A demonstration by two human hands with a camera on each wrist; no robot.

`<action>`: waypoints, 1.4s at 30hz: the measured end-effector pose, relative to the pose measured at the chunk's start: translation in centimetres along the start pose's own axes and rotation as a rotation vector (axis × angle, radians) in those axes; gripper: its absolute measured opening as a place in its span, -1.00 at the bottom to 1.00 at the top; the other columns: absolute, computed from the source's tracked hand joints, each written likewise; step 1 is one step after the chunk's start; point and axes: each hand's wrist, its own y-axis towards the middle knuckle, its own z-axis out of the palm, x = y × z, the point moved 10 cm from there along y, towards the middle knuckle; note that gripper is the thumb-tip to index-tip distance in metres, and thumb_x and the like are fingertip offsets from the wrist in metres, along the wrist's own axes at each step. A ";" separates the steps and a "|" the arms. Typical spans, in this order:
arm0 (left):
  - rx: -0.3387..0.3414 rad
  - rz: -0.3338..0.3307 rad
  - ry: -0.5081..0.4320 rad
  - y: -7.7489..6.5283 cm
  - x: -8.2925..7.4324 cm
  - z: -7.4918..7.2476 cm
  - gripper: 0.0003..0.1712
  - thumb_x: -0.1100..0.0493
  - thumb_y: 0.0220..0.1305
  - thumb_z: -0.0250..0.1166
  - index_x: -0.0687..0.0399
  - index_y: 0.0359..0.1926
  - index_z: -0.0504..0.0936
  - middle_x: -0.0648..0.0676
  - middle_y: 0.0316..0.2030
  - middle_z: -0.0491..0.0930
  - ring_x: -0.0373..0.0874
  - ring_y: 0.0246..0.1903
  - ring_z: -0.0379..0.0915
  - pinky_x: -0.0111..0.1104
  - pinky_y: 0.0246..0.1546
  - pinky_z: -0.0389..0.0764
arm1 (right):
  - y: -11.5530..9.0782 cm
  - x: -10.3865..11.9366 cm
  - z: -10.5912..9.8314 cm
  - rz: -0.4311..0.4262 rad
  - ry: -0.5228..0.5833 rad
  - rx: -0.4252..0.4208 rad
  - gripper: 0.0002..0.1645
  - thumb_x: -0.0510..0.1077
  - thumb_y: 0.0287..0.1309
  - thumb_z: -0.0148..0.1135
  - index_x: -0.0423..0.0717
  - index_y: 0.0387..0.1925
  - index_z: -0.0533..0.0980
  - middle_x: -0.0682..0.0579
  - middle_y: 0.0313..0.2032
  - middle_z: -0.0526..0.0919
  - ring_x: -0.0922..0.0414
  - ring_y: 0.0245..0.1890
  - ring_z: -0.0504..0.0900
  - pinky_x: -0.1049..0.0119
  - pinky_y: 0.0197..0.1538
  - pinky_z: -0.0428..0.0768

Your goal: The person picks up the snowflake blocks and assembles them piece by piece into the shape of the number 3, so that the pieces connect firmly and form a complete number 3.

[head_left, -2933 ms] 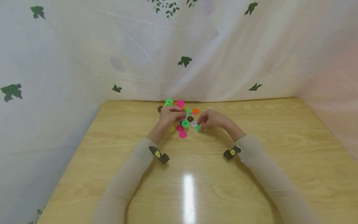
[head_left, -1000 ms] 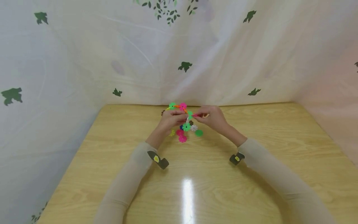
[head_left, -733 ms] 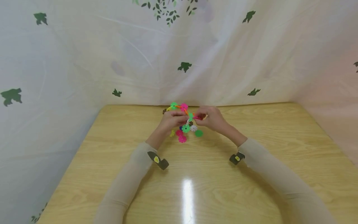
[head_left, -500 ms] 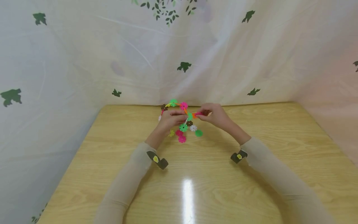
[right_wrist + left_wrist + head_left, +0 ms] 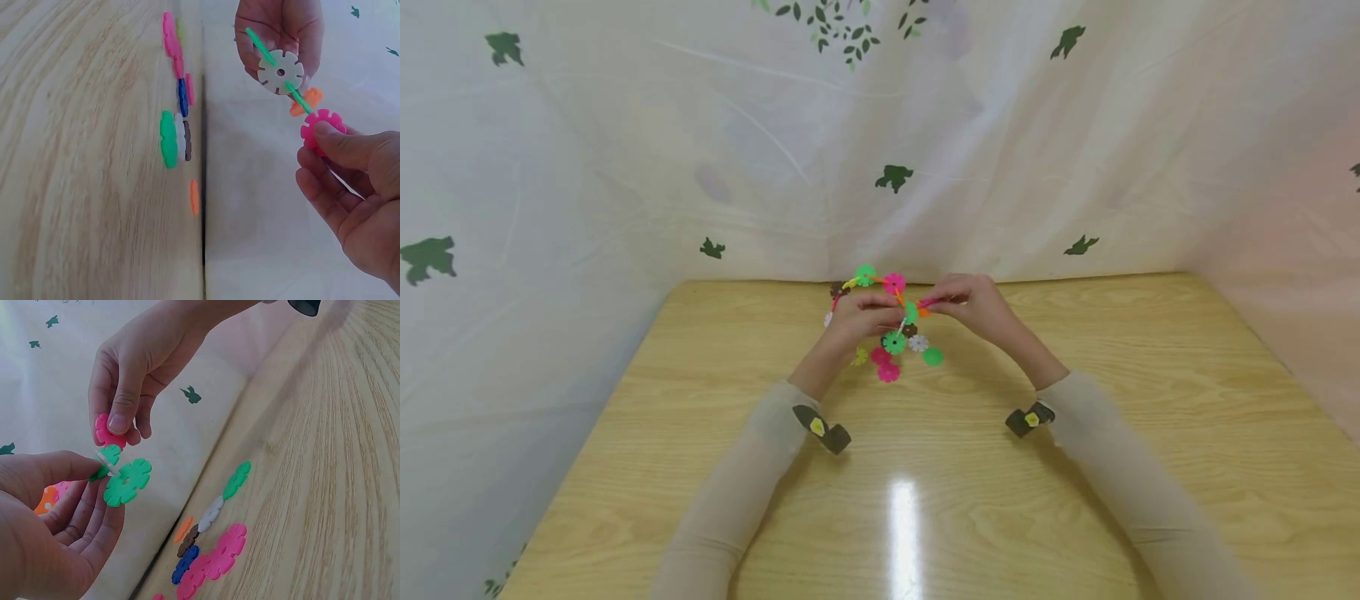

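Away from the loose green disc (image 5: 933, 357) at the right of the pile, beside which it was in the earliest head frame, the right hand (image 5: 977, 304) has risen to the chain of notched discs (image 5: 894, 283); it pinches a pink disc (image 5: 335, 120), thumb on one face and fingers behind, with next to no gap beyond the disc's thickness. That pink disc touches the edge of a green disc (image 5: 299, 97) on the chain; whether their slots have locked, I cannot tell.

Left hand (image 5: 853, 323) holds the chain between thumb and finger near that same green disc, the other fingers curled below; a white disc (image 5: 281, 72) comes next, then another green disc (image 5: 128, 482). The chain is held up off the table (image 5: 970, 467) near its far edge, arching over the left hand past pink and green to a brown disc (image 5: 840, 289).

Below it lie loose pieces: white (image 5: 918, 342), brown, yellow (image 5: 860, 357), blue (image 5: 185, 565), orange (image 5: 183, 529) and pink (image 5: 888, 372); behind hangs a pale cloth (image 5: 1000, 125) with dark green bird shapes.
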 end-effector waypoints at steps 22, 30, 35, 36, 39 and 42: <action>0.044 0.071 -0.025 0.2 -0.5 0.2 -0.94 0.41 0.19 0.43 0.29 -0.29 0.73 -0.04 -0.52 0.73 -0.20 -0.49 0.71 -0.39 -0.34 0.77 | -0.1 -0.8 0.1 0.054 0.067 -0.034 -0.96 -0.36 0.14 0.44 -0.27 -0.32 0.74 -0.20 -0.32 0.78 0.27 -0.35 0.69 0.52 -0.19 0.68; 0.029 0.093 -0.026 0.0 -1.0 0.2 -0.92 0.44 0.16 0.44 0.36 -0.29 0.74 -0.03 -0.52 0.74 -0.22 -0.50 0.72 -0.38 -0.33 0.77 | -0.3 -0.8 0.2 0.046 0.086 -0.040 -0.96 -0.38 0.11 0.45 -0.29 -0.34 0.74 -0.22 -0.33 0.79 0.37 -0.37 0.68 0.53 -0.19 0.69; 0.021 0.111 -0.003 -0.2 -1.3 0.2 -0.89 0.46 0.16 0.43 0.43 -0.27 0.72 -0.04 -0.52 0.74 -0.23 -0.49 0.72 -0.26 -0.23 0.80 | -0.3 -0.7 0.2 0.041 0.079 -0.043 -0.95 -0.39 0.10 0.46 -0.29 -0.35 0.74 -0.21 -0.34 0.79 0.37 -0.37 0.68 0.52 -0.19 0.70; 0.020 0.115 -0.001 -0.2 -1.3 0.2 -0.89 0.46 0.15 0.43 0.45 -0.26 0.72 -0.04 -0.52 0.74 -0.23 -0.49 0.72 -0.25 -0.22 0.80 | -0.3 -0.7 0.2 0.040 0.080 -0.043 -0.95 -0.39 0.09 0.46 -0.29 -0.35 0.74 -0.21 -0.34 0.79 0.37 -0.37 0.69 0.52 -0.19 0.70; 0.019 0.128 -0.003 -0.2 -1.4 0.2 -0.87 0.48 0.14 0.43 0.48 -0.26 0.71 -0.04 -0.54 0.73 -0.22 -0.51 0.71 -0.31 -0.29 0.79 | -0.3 -0.6 0.3 0.028 0.060 -0.032 -0.95 -0.37 0.09 0.47 -0.31 -0.36 0.73 -0.20 -0.36 0.79 0.37 -0.38 0.69 0.51 -0.19 0.71; 0.021 0.147 0.003 -0.2 -1.5 0.2 -0.86 0.48 0.13 0.43 0.51 -0.26 0.69 -0.04 -0.55 0.73 -0.22 -0.52 0.70 -0.38 -0.36 0.77 | -0.2 -0.5 0.5 0.023 0.045 -0.025 -0.94 -0.36 0.10 0.47 -0.33 -0.37 0.72 -0.20 -0.37 0.78 0.36 -0.38 0.70 0.50 -0.19 0.71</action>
